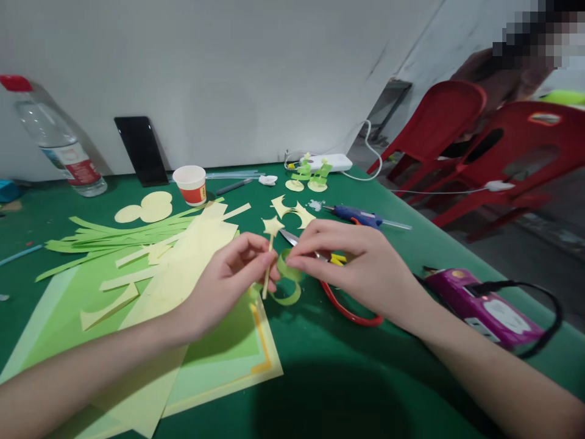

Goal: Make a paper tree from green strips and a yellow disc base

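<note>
My left hand (244,265) is closed on a thin pale-yellow paper strip topped with a paper star (273,225), held upright. A curled green paper strip (287,296) hangs in loops beside it, and my right hand (347,256) pinches its upper end between thumb and fingers. Whether the green strip is joined to the yellow one is hidden by my left fingers. Under my right hand lie scissors with red handles (354,316), their blades partly covered. Pale-yellow paper offcuts (301,214) lie just beyond my hands.
Green paper strips (114,238) and stacked sheets (219,381) cover the left. Behind stand a bottle (68,146), phone (141,151) and paper cup (190,184). A blue glue gun (356,215), power strip (326,163), small paper figures (320,174) and purple device (484,308) are rightward. A person sits near red chairs (439,122).
</note>
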Motion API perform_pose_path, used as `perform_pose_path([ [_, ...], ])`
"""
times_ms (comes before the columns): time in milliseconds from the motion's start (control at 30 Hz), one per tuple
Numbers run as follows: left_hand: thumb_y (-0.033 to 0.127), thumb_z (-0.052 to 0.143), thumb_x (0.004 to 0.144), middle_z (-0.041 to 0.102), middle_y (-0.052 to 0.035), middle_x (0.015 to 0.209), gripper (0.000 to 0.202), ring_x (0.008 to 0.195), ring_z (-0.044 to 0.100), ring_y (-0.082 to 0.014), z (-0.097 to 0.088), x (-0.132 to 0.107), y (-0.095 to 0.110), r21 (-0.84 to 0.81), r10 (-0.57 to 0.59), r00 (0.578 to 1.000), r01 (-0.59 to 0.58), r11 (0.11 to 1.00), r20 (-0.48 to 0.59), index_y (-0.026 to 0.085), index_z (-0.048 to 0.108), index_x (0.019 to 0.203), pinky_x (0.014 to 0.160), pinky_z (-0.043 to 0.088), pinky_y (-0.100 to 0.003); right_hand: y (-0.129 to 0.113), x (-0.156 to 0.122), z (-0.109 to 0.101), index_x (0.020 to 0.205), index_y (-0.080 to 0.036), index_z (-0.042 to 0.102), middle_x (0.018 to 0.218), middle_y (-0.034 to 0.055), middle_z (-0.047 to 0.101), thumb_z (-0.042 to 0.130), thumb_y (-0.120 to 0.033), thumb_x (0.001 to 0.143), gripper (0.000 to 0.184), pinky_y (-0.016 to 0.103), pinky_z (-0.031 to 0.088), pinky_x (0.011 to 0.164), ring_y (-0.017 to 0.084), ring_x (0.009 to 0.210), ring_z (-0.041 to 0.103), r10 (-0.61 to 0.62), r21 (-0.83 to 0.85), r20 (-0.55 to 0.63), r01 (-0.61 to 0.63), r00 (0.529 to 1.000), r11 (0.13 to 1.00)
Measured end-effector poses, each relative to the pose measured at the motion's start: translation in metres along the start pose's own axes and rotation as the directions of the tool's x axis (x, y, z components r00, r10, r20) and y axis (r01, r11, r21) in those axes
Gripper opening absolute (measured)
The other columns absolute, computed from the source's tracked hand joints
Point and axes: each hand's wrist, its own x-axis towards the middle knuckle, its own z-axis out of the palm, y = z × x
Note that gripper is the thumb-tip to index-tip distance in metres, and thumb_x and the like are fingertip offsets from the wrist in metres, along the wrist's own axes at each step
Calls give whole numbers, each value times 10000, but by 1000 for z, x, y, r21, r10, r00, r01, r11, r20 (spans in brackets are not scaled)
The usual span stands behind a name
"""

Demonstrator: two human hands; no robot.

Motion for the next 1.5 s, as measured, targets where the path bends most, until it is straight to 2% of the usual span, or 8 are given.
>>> perform_pose_path([
  [200, 267, 579, 825, 600, 13, 703, 109, 591, 580, -90, 2, 1, -13, 10, -28, 999, 29, 1000, -28, 168, 547, 792, 585, 488, -216, 13, 6, 2, 699, -166, 688, 651, 2, 679, 620, -278, 760, 144, 229, 443, 540, 113, 575, 577, 204, 99, 66, -209, 977, 973],
  [367, 269, 565, 842, 565, 50, 606, 81, 553, 544, -67, -5, 4, -12, 64, 49, 995, -44, 997, -88, 197, 574, 806, 566, 482, -178, 18, 8, 0, 800, -161, 705, 804, 19, 721, 626, -245, 746, 127, 244, 493, 643, 147, 720, 643, 203, 133, 115, -217, 972, 967],
  [600, 249, 604, 811, 620, -2, 856, 62, 630, 579, -84, -4, 4, -6, 100, 130, 988, -121, 988, -84, 196, 631, 824, 569, 516, -201, 18, 8, 1, 824, -195, 719, 809, 12, 683, 552, -187, 786, 172, 222, 452, 603, 106, 687, 594, 138, 106, 150, -154, 979, 982],
  [733, 258, 615, 800, 622, -6, 828, 80, 629, 587, -89, -4, 5, -6, 131, 89, 992, -77, 988, -90, 182, 640, 811, 569, 518, -200, 18, 8, 2, 801, -176, 722, 847, 35, 601, 538, -165, 778, 186, 213, 381, 507, 79, 614, 487, 71, 62, 43, -74, 997, 995],
  [900, 261, 588, 825, 598, 18, 751, 77, 637, 580, -77, -5, 7, -13, 76, 36, 998, -32, 997, -57, 190, 619, 835, 563, 512, -163, 19, 9, 2, 760, -157, 688, 805, 29, 637, 589, -199, 764, 108, 229, 395, 547, 94, 637, 517, 129, 131, 57, -135, 990, 982],
  [1100, 279, 605, 809, 544, -6, 1039, 92, 695, 575, -70, -6, 11, -20, -45, -16, 997, 12, 999, -81, 189, 622, 811, 559, 531, -176, 21, 9, 2, 691, -174, 662, 774, 17, 634, 631, -192, 738, 59, 242, 373, 547, 92, 602, 478, 123, 62, 77, -128, 989, 990],
  [1300, 263, 602, 813, 607, 6, 853, 77, 677, 602, -87, -7, 13, -24, -192, -148, 989, 147, 970, 9, 196, 631, 837, 541, 507, -162, 26, 9, 5, 735, -162, 663, 772, 24, 593, 581, -197, 779, 100, 251, 390, 603, 115, 695, 523, 90, 25, 163, -95, 982, 995],
  [1500, 275, 630, 783, 591, 9, 777, 111, 643, 572, -84, -6, 13, -36, -193, -242, 970, 237, 952, -4, 168, 644, 808, 604, 526, -215, 25, 9, 1, 747, -173, 650, 806, 25, 595, 582, -218, 787, 91, 260, 411, 657, 120, 724, 544, 78, -1, 223, -80, 972, 997],
])
